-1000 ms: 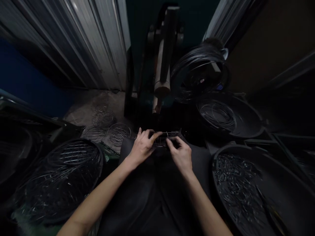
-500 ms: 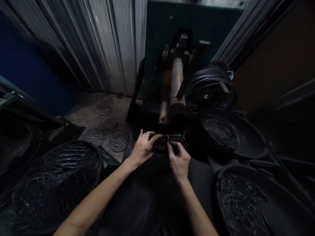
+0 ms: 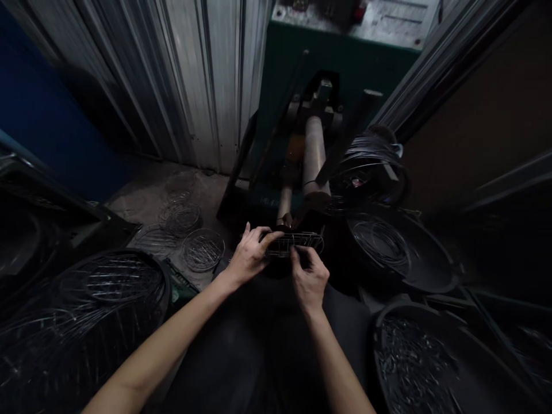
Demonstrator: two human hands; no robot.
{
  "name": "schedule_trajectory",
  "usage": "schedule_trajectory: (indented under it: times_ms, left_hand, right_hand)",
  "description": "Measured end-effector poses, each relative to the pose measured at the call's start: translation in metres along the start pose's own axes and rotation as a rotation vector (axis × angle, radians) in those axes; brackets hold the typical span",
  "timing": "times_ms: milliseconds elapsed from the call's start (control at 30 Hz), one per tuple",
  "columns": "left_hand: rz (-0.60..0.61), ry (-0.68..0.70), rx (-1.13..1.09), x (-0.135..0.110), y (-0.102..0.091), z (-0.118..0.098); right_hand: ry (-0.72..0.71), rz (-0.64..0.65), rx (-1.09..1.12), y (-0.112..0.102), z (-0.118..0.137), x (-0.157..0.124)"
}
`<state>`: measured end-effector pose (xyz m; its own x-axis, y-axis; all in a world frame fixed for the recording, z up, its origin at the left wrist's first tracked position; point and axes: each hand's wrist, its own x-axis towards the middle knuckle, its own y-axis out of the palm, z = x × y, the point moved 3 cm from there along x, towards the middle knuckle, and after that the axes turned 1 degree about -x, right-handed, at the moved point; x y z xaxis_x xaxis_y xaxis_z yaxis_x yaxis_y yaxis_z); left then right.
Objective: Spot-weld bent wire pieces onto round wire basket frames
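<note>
A small round wire grill is held edge-on in front of me, just below a green machine with a pale roller. My left hand grips its left side, thumb and fingers closed over the rim. My right hand pinches the wire from below, fingers closed on it. My dark-clothed lap lies under both arms.
Finished wire grills lie on the floor at left. A black tub at lower left holds several large grills. Black basins at right hold a wire coil and short wire pieces. A wire spool stands beside the machine. Corrugated metal wall behind.
The view has tilted up, showing more of the green machine. My right hand has slid under the grill's middle; the left hand keeps its grip.
</note>
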<state>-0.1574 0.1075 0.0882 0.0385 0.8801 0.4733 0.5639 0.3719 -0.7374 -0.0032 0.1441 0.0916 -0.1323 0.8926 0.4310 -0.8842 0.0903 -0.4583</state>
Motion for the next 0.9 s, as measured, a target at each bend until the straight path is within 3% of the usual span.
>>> schedule_trajectory:
  times_ms: [533,700,800,900]
  left_hand:
    - [-0.041,0.068,0.071,0.014,0.003,0.013]
    - [-0.057,0.072,0.063,0.016,0.002,0.013]
    - [-0.037,0.077,0.049,0.01,0.003,0.014]
    - [-0.099,0.04,0.035,-0.002,0.005,0.028]
  right_hand:
    - [-0.011,-0.055,0.009,0.013,-0.011,0.009]
    - [0.0,-0.067,0.017,0.018,-0.003,0.01]
    - [0.03,-0.085,0.028,0.0,0.003,0.002]
    - [0.2,-0.106,0.048,-0.05,-0.014,-0.022]
